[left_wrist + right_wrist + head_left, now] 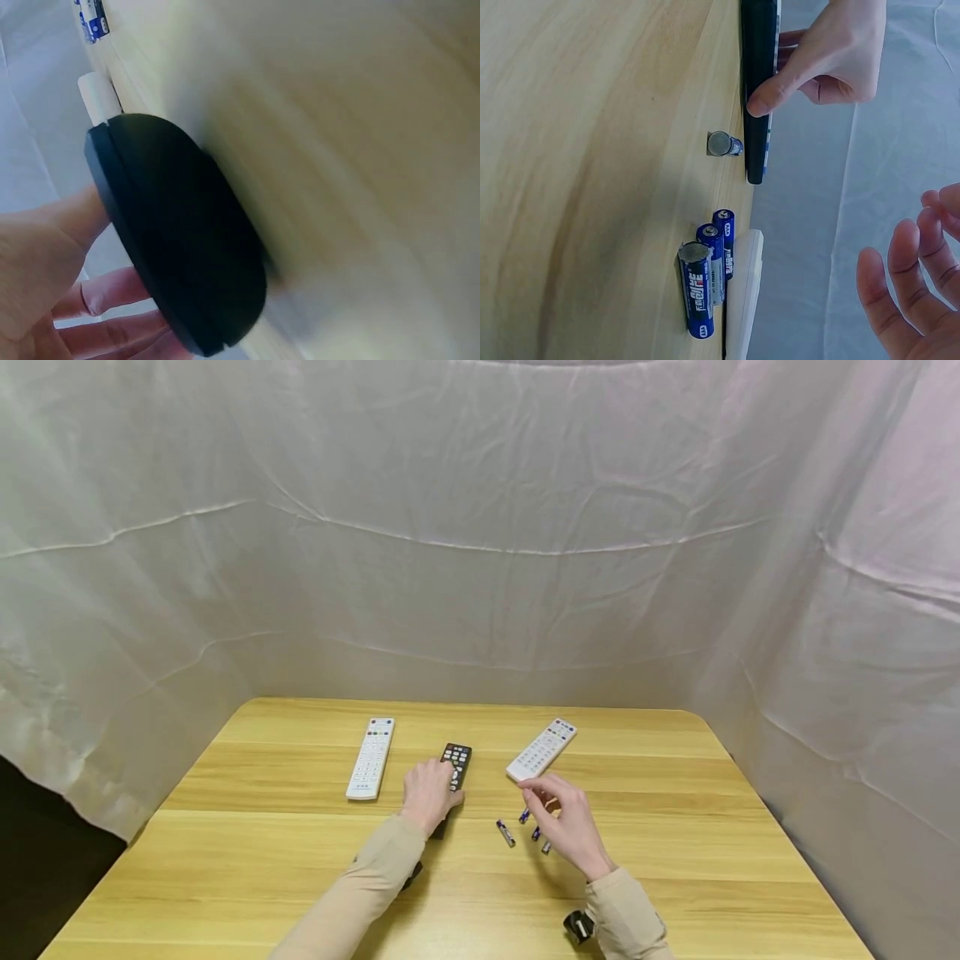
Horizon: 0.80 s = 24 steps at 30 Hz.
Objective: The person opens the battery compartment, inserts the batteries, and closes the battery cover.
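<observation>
My left hand (427, 795) grips a black remote control (458, 758) near the middle of the table, its thumb along the near right side. In the left wrist view the remote's rounded end (176, 232) fills the centre, fingers wrapped at its edge. My right hand (570, 823) hovers with loosely bent fingers over several blue AAA batteries; nothing shows between its fingers in the right wrist view. Three batteries (697, 296) lie side by side there, close to a white remote (744, 292). A single battery (506, 832) lies apart, between the two hands.
Another white remote (371, 758) lies to the left of the black one, buttons up. The right-hand white remote (542, 749) lies slanted beyond my right hand. Pale fabric (480, 543) hangs around the back and sides of the wooden table (225, 860).
</observation>
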### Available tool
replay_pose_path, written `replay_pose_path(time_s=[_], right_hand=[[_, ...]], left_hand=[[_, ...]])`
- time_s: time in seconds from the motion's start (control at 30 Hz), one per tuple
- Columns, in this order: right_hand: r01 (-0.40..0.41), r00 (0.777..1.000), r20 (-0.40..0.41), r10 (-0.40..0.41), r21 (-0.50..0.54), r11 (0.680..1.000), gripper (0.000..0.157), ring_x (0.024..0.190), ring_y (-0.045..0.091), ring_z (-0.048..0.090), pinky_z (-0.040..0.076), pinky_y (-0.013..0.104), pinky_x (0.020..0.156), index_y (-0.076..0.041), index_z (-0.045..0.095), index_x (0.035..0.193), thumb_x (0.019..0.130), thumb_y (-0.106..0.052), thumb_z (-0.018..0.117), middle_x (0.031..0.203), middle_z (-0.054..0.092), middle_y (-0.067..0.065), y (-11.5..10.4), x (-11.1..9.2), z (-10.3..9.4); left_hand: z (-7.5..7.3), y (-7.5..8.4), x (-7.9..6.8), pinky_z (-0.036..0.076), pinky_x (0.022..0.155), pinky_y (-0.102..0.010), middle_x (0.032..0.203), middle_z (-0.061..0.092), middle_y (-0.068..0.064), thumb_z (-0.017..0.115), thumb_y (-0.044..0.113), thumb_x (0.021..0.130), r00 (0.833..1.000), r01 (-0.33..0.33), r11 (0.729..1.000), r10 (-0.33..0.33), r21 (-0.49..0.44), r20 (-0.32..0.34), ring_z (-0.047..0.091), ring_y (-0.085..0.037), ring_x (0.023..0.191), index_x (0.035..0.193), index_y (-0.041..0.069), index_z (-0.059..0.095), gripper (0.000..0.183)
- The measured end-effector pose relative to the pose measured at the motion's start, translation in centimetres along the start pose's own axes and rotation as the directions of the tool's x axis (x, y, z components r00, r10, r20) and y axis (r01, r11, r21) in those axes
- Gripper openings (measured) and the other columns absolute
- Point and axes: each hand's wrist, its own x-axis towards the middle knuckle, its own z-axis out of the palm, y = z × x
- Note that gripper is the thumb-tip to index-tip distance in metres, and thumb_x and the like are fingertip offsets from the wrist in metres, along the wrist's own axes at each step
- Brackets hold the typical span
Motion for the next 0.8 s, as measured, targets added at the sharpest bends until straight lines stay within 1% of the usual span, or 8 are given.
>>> replay_pose_path(time_s=[0.2, 0.33, 0.43, 0.6, 0.63, 0.7, 0.77, 0.8], right_hand=[[0.004, 1.000, -0.002, -0.004, -0.004, 1.000, 0.015, 0.073, 0.004, 0.060, 0.058, 0.020, 0.060, -0.001, 0.074, 0.103, 0.091, 0.001, 0.067, 0.089, 0.071, 0.007, 0.0, 0.0, 0.0], [0.005, 1.000, 0.002, -0.005, -0.004, 1.000, 0.014, 0.073, 0.003, 0.060, 0.058, 0.021, 0.061, 0.000, 0.074, 0.104, 0.091, 0.001, 0.066, 0.089, 0.071, 0.007, 0.1, 0.0, -0.1], [0.000, 1.000, 0.007, 0.000, 0.000, 1.000, 0.015, 0.074, 0.004, 0.060, 0.058, 0.021, 0.061, 0.000, 0.073, 0.104, 0.091, 0.001, 0.066, 0.090, 0.071, 0.008, 0.1, 0.0, -0.1], [0.003, 1.000, 0.007, -0.003, 0.005, 1.000, 0.015, 0.074, 0.006, 0.060, 0.058, 0.021, 0.061, 0.000, 0.073, 0.104, 0.091, 0.001, 0.066, 0.090, 0.071, 0.008, 0.2, 0.1, -0.1], [0.005, 1.000, 0.006, -0.005, 0.005, 1.000, 0.015, 0.073, 0.006, 0.060, 0.058, 0.021, 0.061, 0.001, 0.073, 0.104, 0.092, 0.001, 0.066, 0.090, 0.071, 0.008, 0.2, 0.1, -0.1], [0.009, 1.000, 0.005, -0.009, 0.006, 1.000, 0.014, 0.073, 0.006, 0.061, 0.058, 0.021, 0.060, 0.000, 0.074, 0.104, 0.091, 0.001, 0.066, 0.089, 0.071, 0.008, 0.2, 0.1, -0.1], [0.010, 1.000, 0.005, -0.010, 0.005, 1.000, 0.014, 0.073, 0.006, 0.061, 0.058, 0.021, 0.060, 0.000, 0.074, 0.103, 0.091, 0.001, 0.066, 0.089, 0.071, 0.007, 0.2, 0.1, -0.1], [0.008, 1.000, 0.005, -0.008, 0.005, 1.000, 0.014, 0.073, 0.006, 0.061, 0.058, 0.021, 0.060, -0.001, 0.074, 0.103, 0.091, 0.001, 0.066, 0.089, 0.071, 0.007, 0.2, 0.1, -0.1]], left_hand=[[0.1, -0.3, 0.2, 0.043, 0.037, -0.027, 0.071, 0.065, -0.007, 0.090, 0.031, 0.072, 0.999, 0.024, 0.999, -0.022, -0.038, 0.031, 0.055, -0.017, 0.054, 0.081, 0.006, 0.068, 0.035], [0.1, -0.7, 0.3, 0.041, 0.037, -0.027, 0.070, 0.065, -0.008, 0.088, 0.028, 0.071, 0.997, 0.056, 0.996, -0.051, -0.074, 0.064, 0.050, -0.016, 0.053, 0.088, 0.004, 0.068, 0.036], [0.0, -1.1, 0.2, 0.040, 0.038, -0.028, 0.070, 0.064, -0.008, 0.087, 0.028, 0.071, 0.995, 0.076, 0.989, -0.066, -0.123, 0.081, 0.049, -0.016, 0.054, 0.093, 0.004, 0.066, 0.039], [-0.5, -1.7, 0.0, 0.036, 0.039, -0.024, 0.063, 0.058, -0.005, 0.085, 0.030, 0.071, 0.992, 0.102, 0.968, -0.082, -0.228, 0.096, 0.045, -0.015, 0.052, 0.084, 0.007, 0.061, 0.036], [-0.6, -1.8, 0.0, 0.036, 0.039, -0.022, 0.063, 0.058, -0.005, 0.085, 0.030, 0.071, 0.991, 0.109, 0.963, -0.087, -0.248, 0.097, 0.045, -0.014, 0.051, 0.086, 0.006, 0.061, 0.037], [-0.8, -1.9, -0.1, 0.035, 0.040, -0.021, 0.065, 0.061, -0.006, 0.084, 0.030, 0.071, 0.988, 0.135, 0.946, -0.108, -0.295, 0.106, 0.045, -0.013, 0.052, 0.095, 0.003, 0.065, 0.040], [-0.9, -2.1, -0.2, 0.036, 0.041, -0.019, 0.067, 0.064, -0.007, 0.083, 0.030, 0.073, 0.983, 0.171, 0.921, -0.135, -0.350, 0.124, 0.045, -0.011, 0.051, 0.111, 0.000, 0.067, 0.051], [-0.9, -2.2, -0.2, 0.036, 0.042, -0.019, 0.068, 0.066, -0.008, 0.082, 0.029, 0.074, 0.979, 0.194, 0.903, -0.150, -0.382, 0.140, 0.044, -0.011, 0.051, 0.119, -0.001, 0.066, 0.057]])
